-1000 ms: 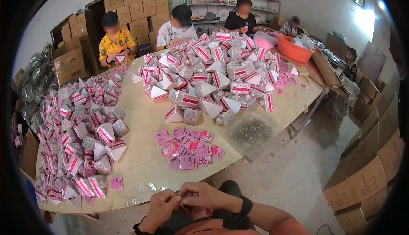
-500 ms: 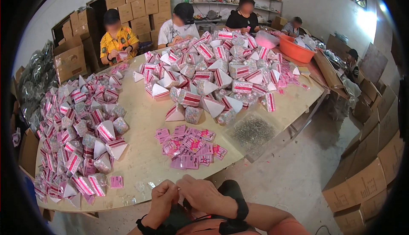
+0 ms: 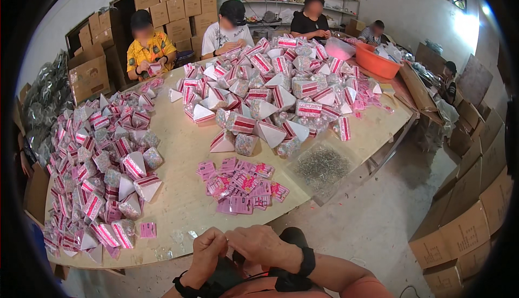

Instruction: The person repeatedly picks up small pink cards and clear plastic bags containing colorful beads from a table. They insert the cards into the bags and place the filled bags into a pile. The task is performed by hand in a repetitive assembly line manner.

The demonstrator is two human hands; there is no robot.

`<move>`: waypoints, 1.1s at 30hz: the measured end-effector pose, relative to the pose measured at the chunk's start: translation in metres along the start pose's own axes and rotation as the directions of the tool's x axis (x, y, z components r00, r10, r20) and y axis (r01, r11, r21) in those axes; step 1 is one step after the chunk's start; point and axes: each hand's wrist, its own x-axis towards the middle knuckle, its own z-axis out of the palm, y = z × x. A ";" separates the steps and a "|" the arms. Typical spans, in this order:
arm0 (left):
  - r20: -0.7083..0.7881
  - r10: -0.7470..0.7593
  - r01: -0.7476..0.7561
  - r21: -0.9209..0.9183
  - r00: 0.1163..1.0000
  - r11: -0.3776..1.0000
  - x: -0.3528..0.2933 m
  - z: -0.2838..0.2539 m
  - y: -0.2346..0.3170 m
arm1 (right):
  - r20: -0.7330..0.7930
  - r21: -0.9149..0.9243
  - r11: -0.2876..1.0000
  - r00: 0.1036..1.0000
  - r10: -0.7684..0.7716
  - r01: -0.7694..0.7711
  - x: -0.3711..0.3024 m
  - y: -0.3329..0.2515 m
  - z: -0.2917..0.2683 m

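Note:
Both of my hands are held close together in front of the table's near edge. My left hand (image 3: 208, 250) is closed, its thumb and fingers drawn together. Beside it, my right hand (image 3: 260, 245) is closed too, its fingertips almost touching the left ones. Whatever they pinch is hidden or too small to make out. Just beyond my hands, a loose pile of pink printed cards (image 3: 243, 184) lies on the table (image 3: 178, 190). To its right sits a shallow clear tray (image 3: 346, 171) with many small metal pieces (image 3: 323, 164).
Wedge-shaped cake-slice pieces in pink and white are heaped at the left (image 3: 102, 173) and far middle (image 3: 270, 92). A single pink card (image 3: 147, 230) lies near the left heap. An orange basin (image 3: 377, 62) stands far right. Co-workers sit opposite; cardboard boxes (image 3: 459, 228) line the right.
My right hand has shifted very slightly down; both hands stay closed and close together. Across the table, the person in white has lifted their head a little. The piles look the same.

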 end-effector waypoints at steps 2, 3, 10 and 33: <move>0.015 0.011 -0.013 0.088 1.000 0.996 -0.001 -0.004 -0.001 | 0.007 -0.012 1.000 1.000 -0.018 0.018 0.000 0.001 -0.001; 0.018 0.083 -0.085 0.189 0.996 0.978 -0.001 -0.003 0.000 | 0.012 -0.019 0.999 1.000 -0.026 0.026 0.000 0.002 -0.001; 0.094 0.240 -0.255 0.474 0.966 0.842 -0.007 -0.002 0.009 | 0.023 0.039 0.999 0.999 0.029 -0.030 0.002 0.001 -0.007; 0.675 0.296 -0.711 0.703 0.676 0.020 -0.004 -0.011 0.036 | 0.643 0.724 0.122 0.728 0.238 -0.679 -0.006 0.013 -0.005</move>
